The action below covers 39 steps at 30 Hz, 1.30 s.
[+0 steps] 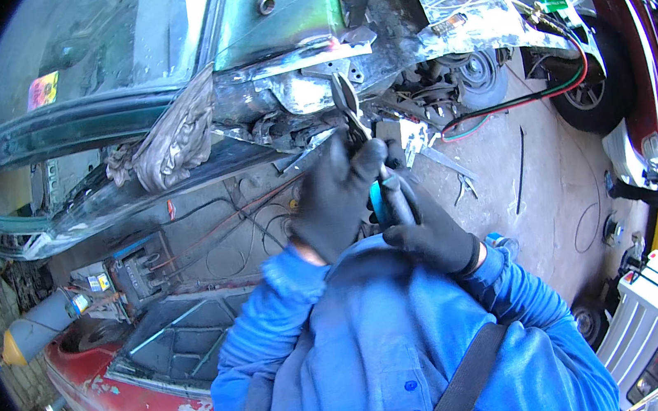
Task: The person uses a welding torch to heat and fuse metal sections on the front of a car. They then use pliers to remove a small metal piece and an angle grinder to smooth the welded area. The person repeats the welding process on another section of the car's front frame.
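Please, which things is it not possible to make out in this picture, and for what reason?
All in the head view:
Middle of the hand tool: partly hidden by the gloved left hand.
What lies directly behind the grey cloth: covered by it.
Far end of the wrench-like tool: cut off by the top edge.
Rest of the red car body: cut off by the lower edge.

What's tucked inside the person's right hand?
The right hand is around the handles of a metal tool; dark and teal parts show, and its head sticks out past the left hand. The grip hides the rest.
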Tool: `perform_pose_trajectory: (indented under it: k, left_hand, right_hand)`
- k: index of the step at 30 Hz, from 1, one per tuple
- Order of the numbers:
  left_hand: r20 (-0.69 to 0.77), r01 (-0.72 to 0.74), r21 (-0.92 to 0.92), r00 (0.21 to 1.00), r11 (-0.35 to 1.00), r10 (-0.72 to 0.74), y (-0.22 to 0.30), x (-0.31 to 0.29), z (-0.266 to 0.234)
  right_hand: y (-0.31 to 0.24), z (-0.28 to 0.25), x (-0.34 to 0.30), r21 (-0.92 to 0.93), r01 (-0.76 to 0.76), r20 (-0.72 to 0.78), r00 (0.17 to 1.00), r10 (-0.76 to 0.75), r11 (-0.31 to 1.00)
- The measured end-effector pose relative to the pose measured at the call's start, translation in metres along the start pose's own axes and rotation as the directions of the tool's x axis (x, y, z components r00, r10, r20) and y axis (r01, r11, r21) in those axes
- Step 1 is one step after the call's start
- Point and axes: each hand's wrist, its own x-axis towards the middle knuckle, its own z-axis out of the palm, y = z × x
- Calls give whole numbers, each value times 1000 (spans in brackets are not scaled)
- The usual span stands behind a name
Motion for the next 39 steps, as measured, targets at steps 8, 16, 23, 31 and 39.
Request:
perform_pose_trajectory:
  k: [8,16,23,31,39]
  left_hand:
    - [-243,-207,900,490,383,837,100,31,-198]
    - [135,-63,991,357,-121,924,90,105,-296]
    - [127,-23,991,401,-129,907,93,102,-299]
    - [135,-38,991,392,-131,910,92,100,-300]
    - [139,-71,990,383,-121,913,89,101,-301]
  right_hand:
    - [-3,-4,18,-70,-53,-144,989,43,996]
    - [-24,-8,41,-175,-223,-203,961,186,959]
    - [-34,-5,55,-151,-237,-225,953,200,960]
    - [-49,-4,55,-200,-342,-256,923,288,918]
    - [-61,-3,57,-97,-319,-239,927,289,943]
